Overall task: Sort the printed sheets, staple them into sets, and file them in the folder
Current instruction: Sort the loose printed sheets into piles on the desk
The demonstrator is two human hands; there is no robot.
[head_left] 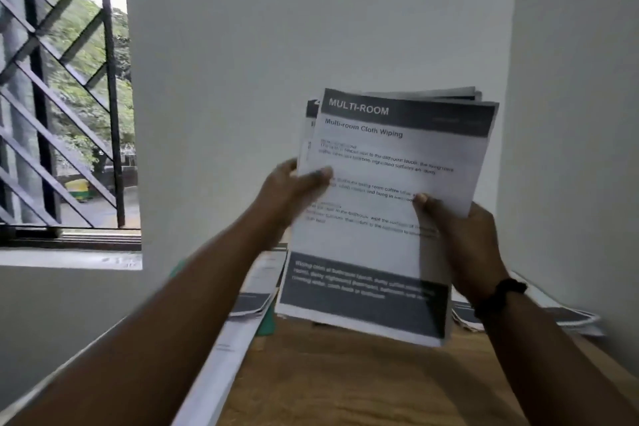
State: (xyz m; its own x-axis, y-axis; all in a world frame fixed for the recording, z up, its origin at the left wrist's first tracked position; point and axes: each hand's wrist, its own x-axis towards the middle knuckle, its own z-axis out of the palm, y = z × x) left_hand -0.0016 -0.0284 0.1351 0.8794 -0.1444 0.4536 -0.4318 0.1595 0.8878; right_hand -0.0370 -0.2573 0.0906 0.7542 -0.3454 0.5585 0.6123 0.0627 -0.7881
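Observation:
I hold a stack of printed sheets (387, 156) upright in front of me, above the wooden table (363, 380). The top sheet has a dark header reading "MULTI-ROOM" and a dark band at its foot. My left hand (294, 190) grips the stack's left edge, thumb across the front. My right hand (463, 239) grips the right edge, thumb on the page; a black band sits on that wrist. More sheets fan out behind the top one. A green folder edge (268, 322) peeks out below the stack, mostly hidden.
Printed sheets lie on the table at the left (256, 294) and at the right (567, 316) against the wall. White walls close in ahead and on the right. A barred window (62, 97) is at the left.

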